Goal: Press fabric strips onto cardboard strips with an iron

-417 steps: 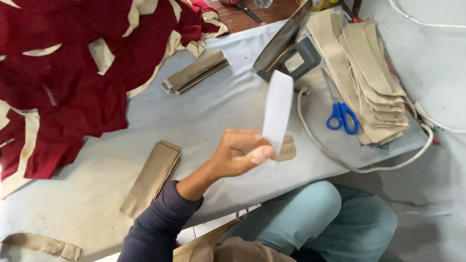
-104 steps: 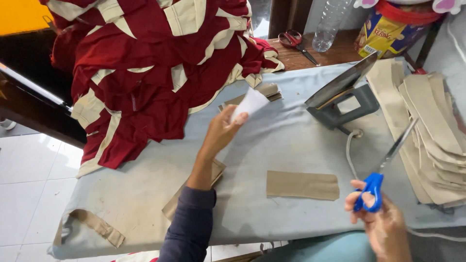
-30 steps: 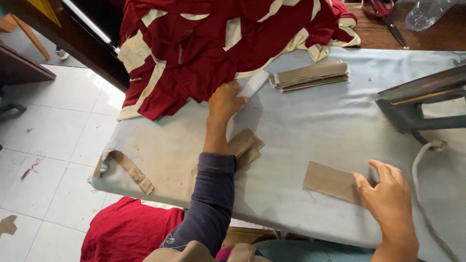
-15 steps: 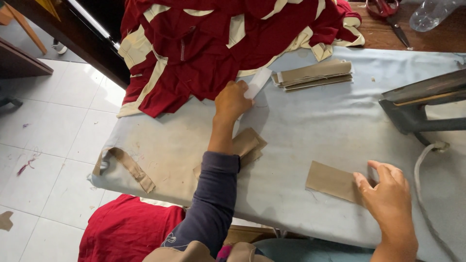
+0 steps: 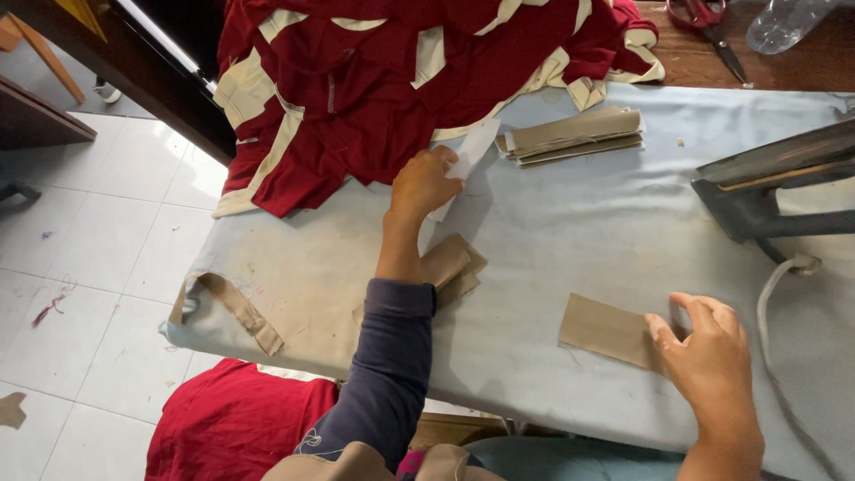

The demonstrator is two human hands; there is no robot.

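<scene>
Left hand [image 5: 423,183] has reached out to the red garment pile [image 5: 374,80], pinching a white card [image 5: 470,151]. Right hand [image 5: 708,356], open and flat, still pins the tan fabric piece [image 5: 606,330] near the iron [image 5: 775,187].

Left arm extended forward across the body, dark blue sleeve to mid-forearm, wrist bare. Left hand [image 5: 425,183] curled, knuckles up, fingers pinched closed. Right forearm bare, entering from lower right. Right hand [image 5: 710,356] palm down, flat, fingers spread and pointing left, thumb tucked alongside. Hands well apart.
</scene>
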